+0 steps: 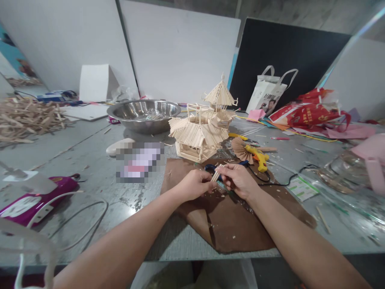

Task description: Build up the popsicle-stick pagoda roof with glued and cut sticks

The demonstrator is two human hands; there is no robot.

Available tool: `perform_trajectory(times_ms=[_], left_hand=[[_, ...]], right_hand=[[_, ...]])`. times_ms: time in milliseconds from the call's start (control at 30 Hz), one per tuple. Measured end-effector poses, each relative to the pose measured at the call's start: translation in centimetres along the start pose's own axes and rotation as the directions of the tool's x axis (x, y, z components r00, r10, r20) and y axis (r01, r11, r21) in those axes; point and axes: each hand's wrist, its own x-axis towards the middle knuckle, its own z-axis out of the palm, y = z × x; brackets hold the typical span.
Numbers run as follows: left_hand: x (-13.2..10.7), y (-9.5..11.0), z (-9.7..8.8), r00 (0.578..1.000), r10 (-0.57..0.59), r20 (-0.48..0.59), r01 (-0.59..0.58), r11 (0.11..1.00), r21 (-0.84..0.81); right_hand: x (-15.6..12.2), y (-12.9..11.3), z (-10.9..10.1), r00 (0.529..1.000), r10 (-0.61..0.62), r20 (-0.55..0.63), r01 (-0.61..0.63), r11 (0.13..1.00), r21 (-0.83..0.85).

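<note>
Between my fingertips is a small bundle of short wooden sticks [215, 176]. My left hand [197, 184] pinches it from the left, and my right hand [236, 178] grips its upper end from the right. Both hands are over a brown cloth [237, 228]. Partly hidden behind them lies a pair of scissors with dark blue handles [209, 167]. Just beyond the cloth stands a pavilion model [198, 134] built from thin sticks, with a second pointed-roof pavilion [221, 94] behind it. A yellow glue gun [261, 159] lies to the right of my right hand.
A steel basin [144, 120] stands behind at the left, near a heap of loose sticks [27, 118]. A purple power strip [51, 196] with white cables lies at the left. At the right are a clear container [345, 172], a red bag [313, 114] and a white tote bag [267, 92].
</note>
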Motion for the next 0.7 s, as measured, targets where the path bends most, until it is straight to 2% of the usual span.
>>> perform_trajectory(times_ms=[100,467,600,700], left_hand=[[0.11,-0.24,0.15,0.999,-0.041,0.019,0.042,0.996,-0.079],[0.03,0.22,0.11,0.997,-0.081,0.021,0.083,0.982,-0.169],[0.04,0.19,0.24,0.996,-0.08,-0.035,0.072,0.98,-0.186],[0.08,-0.03,0.37,0.994,-0.053,-0.098,0.04,0.991,-0.125]], right_hand=[[0.0,0.06,0.02,1.0,-0.002,0.003,0.002,1.0,-0.013],[0.13,0.36,0.15,0.996,-0.069,-0.054,0.068,0.997,-0.02],[0.27,0.34,-0.06,0.991,-0.099,-0.085,0.099,0.995,-0.003],[0.29,0.26,-0.12,0.989,-0.101,-0.109,0.103,0.995,0.012]])
